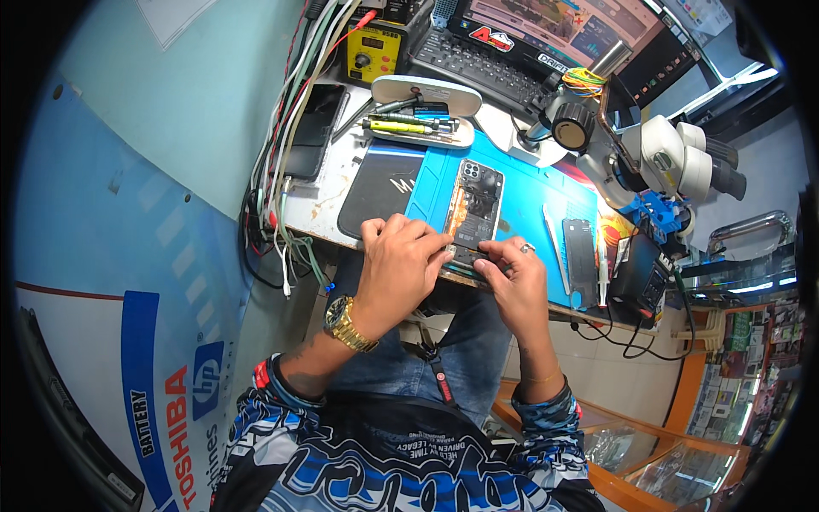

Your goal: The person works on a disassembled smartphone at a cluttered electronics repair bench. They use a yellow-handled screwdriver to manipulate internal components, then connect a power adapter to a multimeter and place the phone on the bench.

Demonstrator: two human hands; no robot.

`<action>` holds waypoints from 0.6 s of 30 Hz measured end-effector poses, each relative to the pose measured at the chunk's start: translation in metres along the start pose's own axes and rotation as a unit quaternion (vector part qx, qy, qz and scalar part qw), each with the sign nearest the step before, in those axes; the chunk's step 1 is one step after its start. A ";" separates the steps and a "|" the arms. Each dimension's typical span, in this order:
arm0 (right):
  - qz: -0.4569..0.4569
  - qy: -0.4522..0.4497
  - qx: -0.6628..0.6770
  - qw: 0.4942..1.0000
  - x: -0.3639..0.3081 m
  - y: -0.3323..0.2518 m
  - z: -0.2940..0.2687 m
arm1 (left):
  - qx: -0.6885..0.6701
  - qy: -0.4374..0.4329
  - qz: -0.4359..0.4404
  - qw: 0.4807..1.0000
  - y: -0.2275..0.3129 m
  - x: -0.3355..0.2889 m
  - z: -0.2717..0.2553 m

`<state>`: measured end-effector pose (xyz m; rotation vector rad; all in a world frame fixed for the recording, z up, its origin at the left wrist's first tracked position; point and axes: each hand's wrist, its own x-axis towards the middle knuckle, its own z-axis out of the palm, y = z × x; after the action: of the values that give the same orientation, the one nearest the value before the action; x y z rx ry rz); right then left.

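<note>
Near the centre of the frame, a phone [479, 205] with its inner parts showing lies on a blue mat [533, 192]. The left grip [399, 260] and right grip [520, 280] meet its lower end, fingertips drawn close together; whether they pinch the phone or a small part, I cannot tell. Light, even pressure from both sides, with the phone flat, should work best.

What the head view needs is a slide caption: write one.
Left hand and right hand at the near end of an opened phone on a blue mat.
</note>
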<state>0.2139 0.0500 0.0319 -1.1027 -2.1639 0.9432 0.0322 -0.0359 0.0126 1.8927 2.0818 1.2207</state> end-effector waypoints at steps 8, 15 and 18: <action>-0.063 -0.009 -0.040 0.997 0.003 0.001 -0.002 | -0.002 0.009 0.001 1.000 -0.006 0.003 0.004; -0.075 -0.015 -0.040 0.996 0.003 0.003 -0.001 | 0.065 0.006 0.054 0.996 0.001 -0.007 0.003; -0.078 -0.007 -0.038 0.996 0.001 0.005 0.002 | 0.094 0.017 0.053 0.994 0.010 -0.028 0.009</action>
<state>0.2143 0.0517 0.0272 -0.9495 -2.2760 0.8064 0.0516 -0.0567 0.0002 2.1012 2.2096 1.1188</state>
